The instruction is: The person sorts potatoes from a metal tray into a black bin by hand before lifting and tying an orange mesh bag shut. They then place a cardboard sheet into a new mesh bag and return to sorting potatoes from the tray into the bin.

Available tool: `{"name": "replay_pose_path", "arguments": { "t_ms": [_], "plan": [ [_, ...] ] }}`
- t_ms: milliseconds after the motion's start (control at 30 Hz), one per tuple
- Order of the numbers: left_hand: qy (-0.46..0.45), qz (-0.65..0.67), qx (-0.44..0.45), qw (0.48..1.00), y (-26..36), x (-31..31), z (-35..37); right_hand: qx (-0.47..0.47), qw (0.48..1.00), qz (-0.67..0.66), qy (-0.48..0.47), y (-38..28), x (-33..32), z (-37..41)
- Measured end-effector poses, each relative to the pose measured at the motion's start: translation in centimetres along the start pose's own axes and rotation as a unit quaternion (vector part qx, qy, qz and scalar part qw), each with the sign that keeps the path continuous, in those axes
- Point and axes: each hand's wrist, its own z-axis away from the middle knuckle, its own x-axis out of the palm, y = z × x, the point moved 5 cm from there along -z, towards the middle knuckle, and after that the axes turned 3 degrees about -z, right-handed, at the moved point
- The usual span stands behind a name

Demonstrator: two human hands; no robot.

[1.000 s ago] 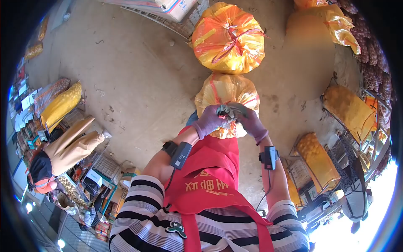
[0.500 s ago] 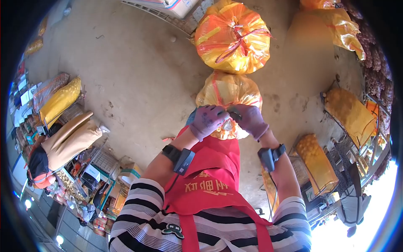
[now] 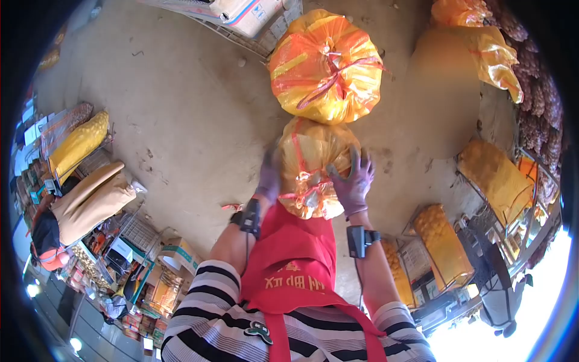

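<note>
A yellow translucent mesh sack stands in front of me, its neck tied with red string near my red apron. My right hand, in a purple-grey glove, is at the sack's right side with fingers spread and thumb over the bag. On the opposite side is my gloved left hand; motion blurs it and its fingers are partly hidden behind the sack's edge. Just beyond stands a bigger orange-yellow sack, full and round, its gathered top tied with dark red string.
Boxes on a cart stand at the top. Yellow sacks on racks line the right, with stacked dark red net bags behind. At left, a person in tan trousers bends near a yellow sack and crates.
My hands have parted from the near sack's neck and moved to its two sides. The right fingers have spread. A tied red string now shows at the neck, and the view has shifted slightly.
</note>
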Motion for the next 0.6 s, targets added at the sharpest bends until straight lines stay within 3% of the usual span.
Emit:
{"name": "replay_pose_path", "arguments": {
  "t_ms": [33, 100, 367, 600],
  "plan": [
    [0.005, 0.003, 0.006, 1.0, -0.1, 0.8, -0.2, 0.02, 0.999, -0.04, -0.008, 1.0, 1.1, 0.0],
    [0.048, -0.145, 0.135, 0.979, 0.4, 2.7, 1.7, -0.013, 0.998, -0.058, 0.016, 4.3, 1.7, 0.0],
    [0.13, -0.295, 0.088, 0.942, 3.5, 11.7, 3.7, -0.061, 0.99, -0.097, 0.085, 11.0, -1.0, -3.5],
    [0.156, -0.269, 0.046, 0.949, 4.1, 10.8, 2.1, -0.044, 0.993, -0.041, 0.102, 9.6, -0.2, -4.8]
  ]
}}
